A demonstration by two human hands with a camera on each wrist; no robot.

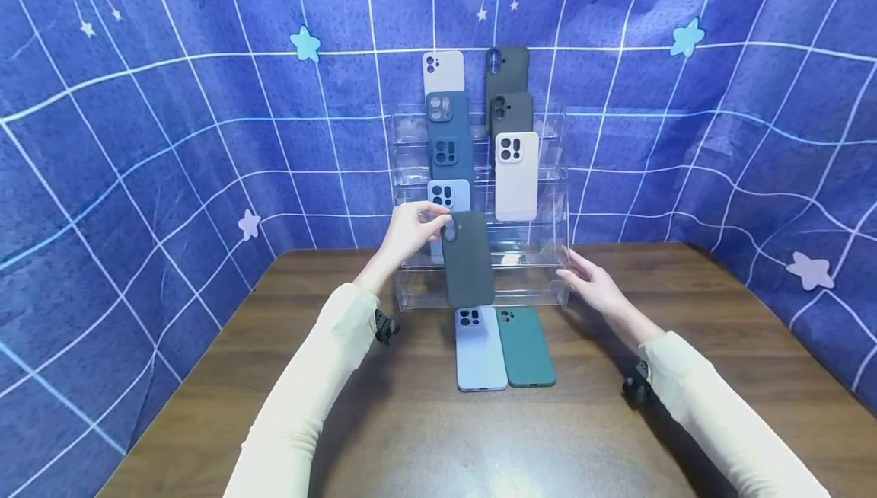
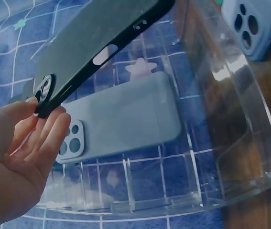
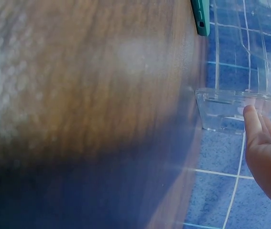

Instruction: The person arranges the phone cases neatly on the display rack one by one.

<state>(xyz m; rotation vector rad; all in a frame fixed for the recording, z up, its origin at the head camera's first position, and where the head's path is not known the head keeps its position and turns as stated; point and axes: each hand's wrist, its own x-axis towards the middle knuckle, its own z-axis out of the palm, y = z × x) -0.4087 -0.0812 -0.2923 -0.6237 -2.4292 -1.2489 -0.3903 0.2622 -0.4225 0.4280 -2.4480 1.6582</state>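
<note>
My left hand (image 1: 414,230) pinches a dark grey-green phone case (image 1: 469,260) by its upper left corner, near the camera cutout. The case hangs tilted in front of the lower tiers of a clear stepped display rack (image 1: 527,256). Behind that hand, a light blue phone case (image 1: 459,192) stands in the rack; the left wrist view shows this blue-grey case (image 2: 125,117) below the held one. At the rack's lower right side, my right hand (image 1: 594,285) holds the side panel between thumb and fingers. The right wrist view shows the hand (image 3: 266,148) partly cut off.
On the table before the rack lie a pale blue case (image 1: 482,353) and a green case (image 1: 526,349), side by side. Higher tiers hold a white case (image 1: 444,71), blue cases (image 1: 457,119), dark cases (image 1: 510,71) and a pale pink case (image 1: 517,186). A blue patterned cloth (image 1: 205,102) hangs behind.
</note>
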